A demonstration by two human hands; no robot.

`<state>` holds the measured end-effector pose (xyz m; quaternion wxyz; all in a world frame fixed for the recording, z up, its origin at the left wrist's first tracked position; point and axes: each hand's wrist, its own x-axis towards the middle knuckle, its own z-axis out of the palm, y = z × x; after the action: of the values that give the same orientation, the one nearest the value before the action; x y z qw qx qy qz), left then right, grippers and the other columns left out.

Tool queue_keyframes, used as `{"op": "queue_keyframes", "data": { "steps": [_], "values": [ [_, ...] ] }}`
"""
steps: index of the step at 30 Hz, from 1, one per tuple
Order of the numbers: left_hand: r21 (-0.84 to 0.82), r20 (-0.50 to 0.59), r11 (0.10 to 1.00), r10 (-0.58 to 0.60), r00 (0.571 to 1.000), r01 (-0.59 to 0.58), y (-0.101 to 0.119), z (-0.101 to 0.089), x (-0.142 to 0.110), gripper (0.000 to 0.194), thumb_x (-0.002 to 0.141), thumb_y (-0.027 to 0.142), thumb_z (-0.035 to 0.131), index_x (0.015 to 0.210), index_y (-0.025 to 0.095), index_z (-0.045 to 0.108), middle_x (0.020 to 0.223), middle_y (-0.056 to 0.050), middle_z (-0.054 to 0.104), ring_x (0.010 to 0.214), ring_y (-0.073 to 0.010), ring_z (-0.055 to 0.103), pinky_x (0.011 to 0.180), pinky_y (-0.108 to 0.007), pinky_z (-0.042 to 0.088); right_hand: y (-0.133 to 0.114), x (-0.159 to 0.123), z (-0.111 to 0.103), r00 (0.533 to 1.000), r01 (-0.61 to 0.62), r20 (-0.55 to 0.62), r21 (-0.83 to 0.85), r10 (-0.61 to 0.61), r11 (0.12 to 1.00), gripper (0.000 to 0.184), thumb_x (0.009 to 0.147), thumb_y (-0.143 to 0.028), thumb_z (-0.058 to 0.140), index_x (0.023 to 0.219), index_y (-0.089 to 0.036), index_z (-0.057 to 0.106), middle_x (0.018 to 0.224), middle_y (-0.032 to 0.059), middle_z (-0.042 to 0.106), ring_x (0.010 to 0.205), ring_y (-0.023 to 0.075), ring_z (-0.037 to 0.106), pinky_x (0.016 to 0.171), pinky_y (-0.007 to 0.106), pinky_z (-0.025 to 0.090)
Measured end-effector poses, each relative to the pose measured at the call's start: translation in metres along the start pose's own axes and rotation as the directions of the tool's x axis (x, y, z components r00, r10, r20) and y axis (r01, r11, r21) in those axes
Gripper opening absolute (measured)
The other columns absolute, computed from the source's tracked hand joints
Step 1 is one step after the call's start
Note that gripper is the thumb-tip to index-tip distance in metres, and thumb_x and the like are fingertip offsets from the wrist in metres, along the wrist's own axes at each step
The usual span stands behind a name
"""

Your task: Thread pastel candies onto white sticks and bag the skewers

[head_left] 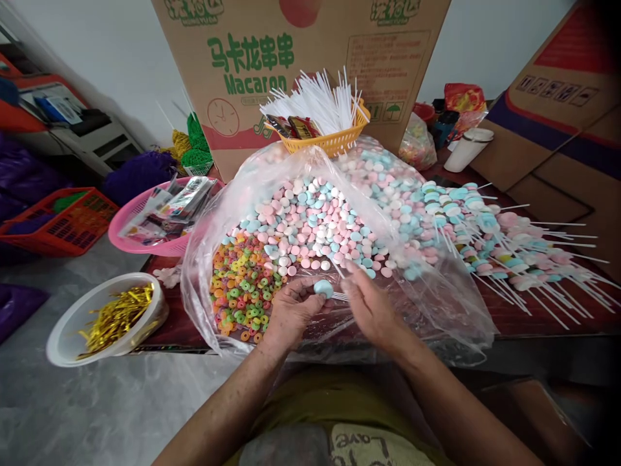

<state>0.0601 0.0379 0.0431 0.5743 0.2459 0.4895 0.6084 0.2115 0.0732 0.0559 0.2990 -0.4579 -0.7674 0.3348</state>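
Between the thumb and fingers of my left hand (297, 312) is a round light-blue marshmallow (323, 288). My right hand (371, 303) is curled close beside it, holding thin white sticks (340, 296); its far fingers are partly hidden. One stick tip points up past the right fingertips. Both hands are over an open clear plastic bag (427, 310) on the table. Pink, white and blue marshmallows (315, 223) are heaped in it beyond my hands. Colourful ring candies (242, 281) lie in a pile left of my left hand.
Skewered marshmallows (509, 243) are stacked at the right. A yellow basket (330, 141) of white sticks stands behind the heap, before a large carton (310, 39). On the left are a pink basket (130, 239) with packets and a white bowl (63, 336) with gold ties. A white cup (468, 150) stands back right.
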Motion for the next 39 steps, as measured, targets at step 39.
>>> {"op": "queue_keyframes", "data": {
  "steps": [39],
  "values": [
    [0.631,-0.001,0.739,0.306,0.952,-0.236,-0.045,0.006,0.003,0.027,0.067,0.013,0.058,0.089,0.021,0.071,0.079,-0.001,0.071,0.071,-0.0168,0.061,0.072,-0.027,0.048,0.007,-0.021,0.013,0.959,0.05,0.233,-0.701,0.162,0.711,0.022,0.08,-0.005,0.039,0.078,-0.016,0.058,0.079,0.0089,0.064,0.071,0.019,0.061,0.056,0.027,0.034]
  ]
}}
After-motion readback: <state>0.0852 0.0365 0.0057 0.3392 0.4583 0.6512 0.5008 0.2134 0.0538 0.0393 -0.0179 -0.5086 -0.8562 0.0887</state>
